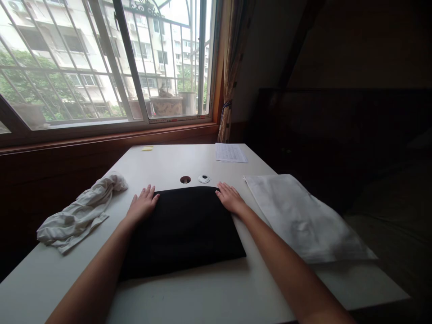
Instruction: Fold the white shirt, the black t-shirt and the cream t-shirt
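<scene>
A folded black cloth [189, 229], perhaps a garment, lies flat on the white table [189, 297]. At its far left corner rests my left hand [143, 204], fingers stretched out, with the thumb on the cloth's edge. My right hand [230, 198] touches the far right corner, its fingers also extended and flat. Neither hand grips the fabric. Left of the cloth is a crumpled white cloth [79, 211]. To the right, beyond my right forearm, a whitish translucent bag [303, 216] lies flat and reaches the table's right edge.
Behind the black cloth are a round hole [185, 179] in the tabletop and a white ring-shaped cover [204, 179]. Printed papers [231, 153] and a yellow sticky note [147, 148] lie near the far edge. A barred window [101, 63] and a curtain [231, 67] stand beyond.
</scene>
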{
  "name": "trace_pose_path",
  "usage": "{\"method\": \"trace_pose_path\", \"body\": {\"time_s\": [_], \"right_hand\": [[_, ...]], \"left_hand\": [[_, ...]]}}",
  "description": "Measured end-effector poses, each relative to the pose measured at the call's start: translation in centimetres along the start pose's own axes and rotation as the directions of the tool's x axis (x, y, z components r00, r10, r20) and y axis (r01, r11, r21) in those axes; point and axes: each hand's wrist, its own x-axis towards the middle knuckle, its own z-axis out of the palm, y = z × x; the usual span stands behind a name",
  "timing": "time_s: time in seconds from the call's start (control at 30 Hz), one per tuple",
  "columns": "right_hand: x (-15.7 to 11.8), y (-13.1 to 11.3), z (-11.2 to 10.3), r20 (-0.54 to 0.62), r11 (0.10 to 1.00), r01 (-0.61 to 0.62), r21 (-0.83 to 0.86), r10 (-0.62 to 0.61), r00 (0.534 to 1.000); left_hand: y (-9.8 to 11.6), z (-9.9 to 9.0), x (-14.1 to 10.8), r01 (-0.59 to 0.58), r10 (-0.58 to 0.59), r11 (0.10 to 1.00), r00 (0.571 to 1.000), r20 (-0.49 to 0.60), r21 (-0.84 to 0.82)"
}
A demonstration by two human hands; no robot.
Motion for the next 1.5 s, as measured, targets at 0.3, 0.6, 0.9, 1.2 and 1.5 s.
{"method": "trace_pose_path", "body": {"time_s": [0.3, 0.6, 0.9, 1.2, 1.5], "right_hand": [[-2.2, 0.7, -1.1, -0.228, 0.983, 0.164, 0.085, -0.14, 0.963], [-3.7, -5.2, -1.1, -0.235, 0.771, 0.574, 0.274, -0.525, 0.818], [-3.1, -5.8, -0.5, -0.187, 0.817, 0.402, 0.414, -0.356, 0.916], [-3.7, -6.5, -0.9, -0.25, 0.837, 0.485, 0.251, -0.428, 0.868], [-2.5, -1.2, -1.7, -0.513, 0.85, 0.273, 0.45, -0.004, 0.858]], "left_hand": [[-3.9, 0.1, -2.9, -0.03, 0.03, 0.999, 1.0, 0.003, 0.038], [-5.1, 0.8, -1.8, -0.059, 0.059, 0.998, 0.997, -0.053, -0.003], [-5.1, 0.6, -1.9, -0.075, 0.075, 0.997, 0.997, -0.022, 0.017], [-5.3, 0.8, -1.6, -0.071, 0.071, 0.997, 0.997, -0.022, 0.009], [-5.6, 1.0, -1.5, -0.078, 0.078, 0.997, 0.997, -0.023, -0.002]]}}
